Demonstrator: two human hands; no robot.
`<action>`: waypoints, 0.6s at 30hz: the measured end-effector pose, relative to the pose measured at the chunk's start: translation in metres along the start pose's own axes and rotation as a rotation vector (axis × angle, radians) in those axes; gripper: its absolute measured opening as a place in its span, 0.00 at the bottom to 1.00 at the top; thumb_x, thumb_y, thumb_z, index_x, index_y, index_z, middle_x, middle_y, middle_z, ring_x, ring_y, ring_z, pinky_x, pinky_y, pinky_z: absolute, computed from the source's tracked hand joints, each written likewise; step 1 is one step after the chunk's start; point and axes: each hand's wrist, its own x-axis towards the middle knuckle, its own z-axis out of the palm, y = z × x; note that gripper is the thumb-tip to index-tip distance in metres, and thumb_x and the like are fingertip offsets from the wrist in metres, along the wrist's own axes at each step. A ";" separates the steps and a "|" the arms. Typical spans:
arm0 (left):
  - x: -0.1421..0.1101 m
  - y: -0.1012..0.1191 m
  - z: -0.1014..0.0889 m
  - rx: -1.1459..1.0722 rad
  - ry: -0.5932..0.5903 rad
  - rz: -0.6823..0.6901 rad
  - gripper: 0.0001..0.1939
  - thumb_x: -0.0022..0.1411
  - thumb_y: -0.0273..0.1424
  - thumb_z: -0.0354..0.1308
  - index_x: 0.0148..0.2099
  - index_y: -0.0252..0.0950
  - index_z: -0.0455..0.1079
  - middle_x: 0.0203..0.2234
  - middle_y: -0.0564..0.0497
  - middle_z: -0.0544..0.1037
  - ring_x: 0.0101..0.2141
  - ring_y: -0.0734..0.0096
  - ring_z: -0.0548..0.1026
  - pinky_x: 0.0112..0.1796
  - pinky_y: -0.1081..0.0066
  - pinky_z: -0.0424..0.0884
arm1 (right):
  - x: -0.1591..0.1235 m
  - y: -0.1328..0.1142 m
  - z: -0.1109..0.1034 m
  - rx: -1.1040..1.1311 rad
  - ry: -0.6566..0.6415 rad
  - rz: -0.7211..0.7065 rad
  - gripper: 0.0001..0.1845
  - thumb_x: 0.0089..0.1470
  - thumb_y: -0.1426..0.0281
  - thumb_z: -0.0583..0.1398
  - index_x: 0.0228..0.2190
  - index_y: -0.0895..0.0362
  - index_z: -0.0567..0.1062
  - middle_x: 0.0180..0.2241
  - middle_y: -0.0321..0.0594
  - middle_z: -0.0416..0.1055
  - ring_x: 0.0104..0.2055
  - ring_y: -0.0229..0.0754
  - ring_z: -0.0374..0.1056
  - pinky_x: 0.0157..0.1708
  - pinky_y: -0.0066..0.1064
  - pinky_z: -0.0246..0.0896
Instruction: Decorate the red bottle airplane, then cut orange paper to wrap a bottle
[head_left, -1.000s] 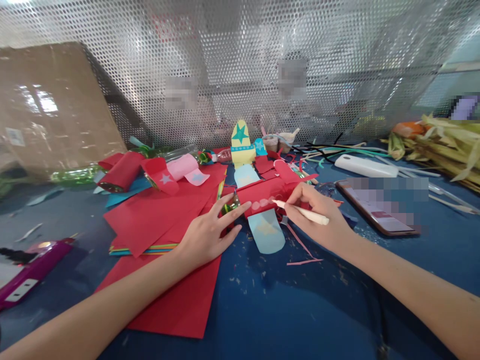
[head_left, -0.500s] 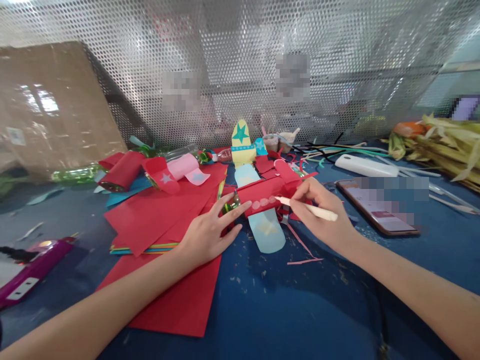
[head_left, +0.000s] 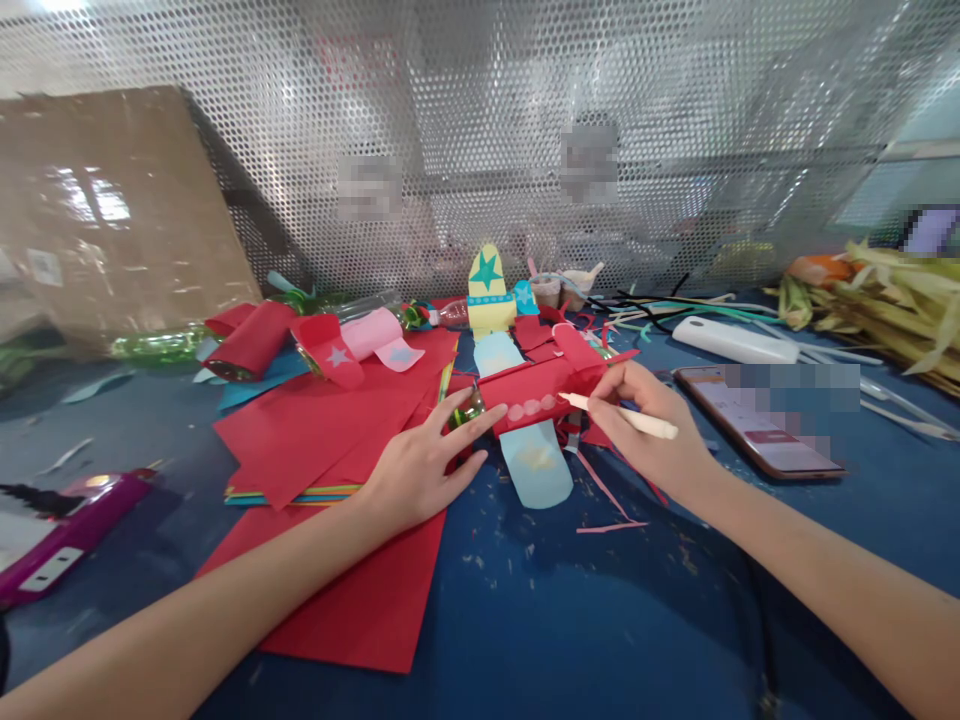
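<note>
A red paper-wrapped plane model [head_left: 536, 392] lies on the blue table [head_left: 570, 620], with pale blue wings [head_left: 536, 465] and a row of pink dots on its side. My left hand [head_left: 420, 465] rests with fingers spread on red paper [head_left: 330, 430], its fingertips touching the model's left end. My right hand [head_left: 649, 430] is closed around a cream pen-like stick [head_left: 622, 416], whose tip meets the red body beside the pink dots.
A phone [head_left: 761, 420] lies right of my right hand, a white case [head_left: 731, 340] behind it. Corn husks [head_left: 877, 300] pile at far right. Red and pink rolls [head_left: 300, 340], a yellow star piece [head_left: 487, 290], cardboard [head_left: 112, 220] and a purple tool [head_left: 67, 530] lie left. A perforated metal screen [head_left: 487, 130] stands behind.
The stick's tip has slid a little to the right along the red body. My left hand has stayed put. The view shifted slightly.
</note>
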 end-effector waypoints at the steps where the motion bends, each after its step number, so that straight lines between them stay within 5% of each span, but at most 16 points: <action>1: 0.000 0.000 0.000 0.002 -0.001 0.000 0.24 0.67 0.39 0.43 0.64 0.53 0.52 0.60 0.47 0.58 0.38 0.67 0.76 0.33 0.68 0.74 | 0.000 0.000 0.000 -0.006 -0.003 0.004 0.05 0.49 0.72 0.56 0.24 0.53 0.63 0.21 0.31 0.66 0.22 0.36 0.61 0.23 0.28 0.54; 18: 0.000 0.001 -0.001 0.001 -0.007 -0.007 0.24 0.67 0.40 0.43 0.64 0.54 0.51 0.60 0.47 0.58 0.38 0.67 0.76 0.32 0.68 0.74 | 0.001 -0.002 0.000 -0.033 -0.020 0.010 0.06 0.48 0.71 0.56 0.23 0.53 0.62 0.20 0.31 0.66 0.21 0.36 0.61 0.22 0.27 0.54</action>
